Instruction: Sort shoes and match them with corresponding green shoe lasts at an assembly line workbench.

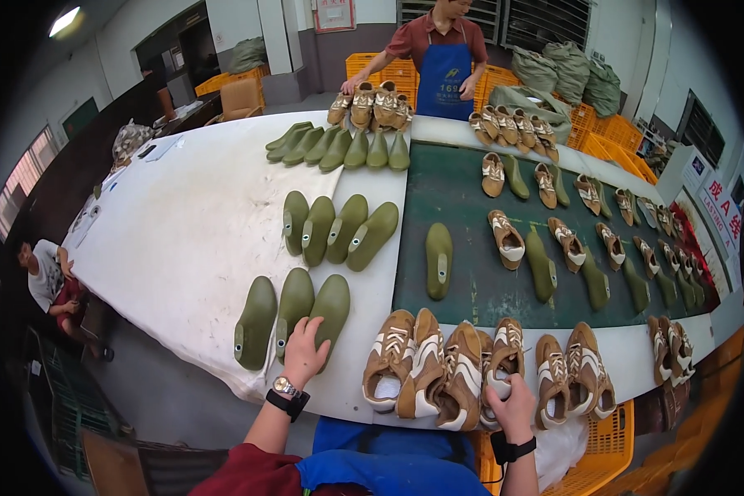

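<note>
My left hand (303,354), with a watch at the wrist, is closed over the heel end of a green shoe last (334,307). Two more green lasts (257,318) lie beside it on the white cloth. My right hand (512,407) grips the heel opening of a tan sneaker (507,347) with white stripes, which stands tilted in the row along the near table edge. Its fingers are partly hidden by the shoe. Other tan sneakers (388,355) stand to the left of it, and a further group (583,368) to the right.
A green conveyor belt (471,186) carries sneakers paired with lasts. More lasts (368,231) lie on the white table (174,223). Across it, a person in a blue apron (446,78) touches sneakers. Another person (51,281) sits at left. A yellow crate (612,446) stands below the near edge.
</note>
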The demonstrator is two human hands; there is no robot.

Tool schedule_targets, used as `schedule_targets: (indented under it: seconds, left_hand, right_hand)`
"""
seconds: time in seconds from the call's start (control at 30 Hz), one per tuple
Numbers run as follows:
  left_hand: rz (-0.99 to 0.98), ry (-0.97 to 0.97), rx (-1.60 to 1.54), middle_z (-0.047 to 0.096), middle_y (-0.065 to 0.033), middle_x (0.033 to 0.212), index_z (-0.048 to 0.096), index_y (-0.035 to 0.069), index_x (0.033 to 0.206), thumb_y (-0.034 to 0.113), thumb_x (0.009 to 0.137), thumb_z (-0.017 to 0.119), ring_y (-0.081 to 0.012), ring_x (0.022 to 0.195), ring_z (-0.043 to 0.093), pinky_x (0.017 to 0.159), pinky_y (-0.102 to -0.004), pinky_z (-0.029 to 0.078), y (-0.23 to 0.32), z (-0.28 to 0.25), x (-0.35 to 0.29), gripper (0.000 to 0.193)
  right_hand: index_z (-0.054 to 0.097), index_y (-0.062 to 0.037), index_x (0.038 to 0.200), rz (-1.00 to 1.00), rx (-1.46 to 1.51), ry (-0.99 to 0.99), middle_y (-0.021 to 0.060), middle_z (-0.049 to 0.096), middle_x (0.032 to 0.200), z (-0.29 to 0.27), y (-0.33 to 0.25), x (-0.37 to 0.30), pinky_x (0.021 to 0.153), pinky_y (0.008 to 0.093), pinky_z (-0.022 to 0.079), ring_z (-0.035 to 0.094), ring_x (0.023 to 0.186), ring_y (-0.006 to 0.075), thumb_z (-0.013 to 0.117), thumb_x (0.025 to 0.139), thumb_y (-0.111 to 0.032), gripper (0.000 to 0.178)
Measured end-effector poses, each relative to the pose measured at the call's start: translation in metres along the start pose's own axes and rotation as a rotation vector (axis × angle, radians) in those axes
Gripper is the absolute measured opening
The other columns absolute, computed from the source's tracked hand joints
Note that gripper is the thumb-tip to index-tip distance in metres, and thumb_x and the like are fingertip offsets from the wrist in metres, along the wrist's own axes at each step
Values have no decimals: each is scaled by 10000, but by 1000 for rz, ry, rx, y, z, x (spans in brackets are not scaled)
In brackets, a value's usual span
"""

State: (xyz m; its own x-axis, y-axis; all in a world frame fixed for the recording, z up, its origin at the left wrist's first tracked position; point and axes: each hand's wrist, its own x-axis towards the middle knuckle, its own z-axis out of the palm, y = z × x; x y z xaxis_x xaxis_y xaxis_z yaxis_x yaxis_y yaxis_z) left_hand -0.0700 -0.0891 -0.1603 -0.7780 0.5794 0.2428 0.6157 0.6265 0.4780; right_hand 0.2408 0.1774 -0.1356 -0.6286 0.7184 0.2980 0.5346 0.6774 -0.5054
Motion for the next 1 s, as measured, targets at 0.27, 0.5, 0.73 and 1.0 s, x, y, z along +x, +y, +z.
schedule_targets:
  seconds: [0.27, 0.5, 0.73, 1.0]
  left_hand:
    - [-163, 147, -260, 592, -216, 1100, 438, 44, 1281, 109, 776, 617, -335, 1019, 579, 878, -375, 452, -12, 14, -3, 540]
    - [-180, 106, -248, 548, -240, 1171, 431, 4, 1277, 101, 778, 620, -383, 1071, 531, 916, -409, 425, -2, 8, -2, 542]
    - [-190, 105, -227, 558, -244, 1148, 429, 18, 1283, 101, 773, 625, -389, 1054, 539, 903, -413, 434, 1, 7, -2, 552]
    - [-216, 102, -236, 556, -243, 1154, 432, 24, 1284, 105, 775, 622, -389, 1062, 537, 905, -411, 432, 2, 8, -1, 549]
  right_hand:
    - [545, -64, 837, 18, 19, 2, 139, 604, 763, -2, -6, 3, 577, 410, 471, 602, 678, 344, 733, 685, -295, 334]
    - [555, -69, 852, -5, 25, 22, 122, 611, 759, -1, 0, 1, 572, 405, 476, 606, 668, 333, 731, 687, -300, 334]
    - [553, -66, 859, -2, -5, -3, 116, 616, 777, -4, -3, 1, 569, 396, 477, 610, 673, 324, 737, 696, -320, 354]
    - [553, -69, 869, -7, -2, 18, 110, 619, 780, 1, 2, 1, 566, 394, 478, 611, 665, 319, 734, 704, -331, 359]
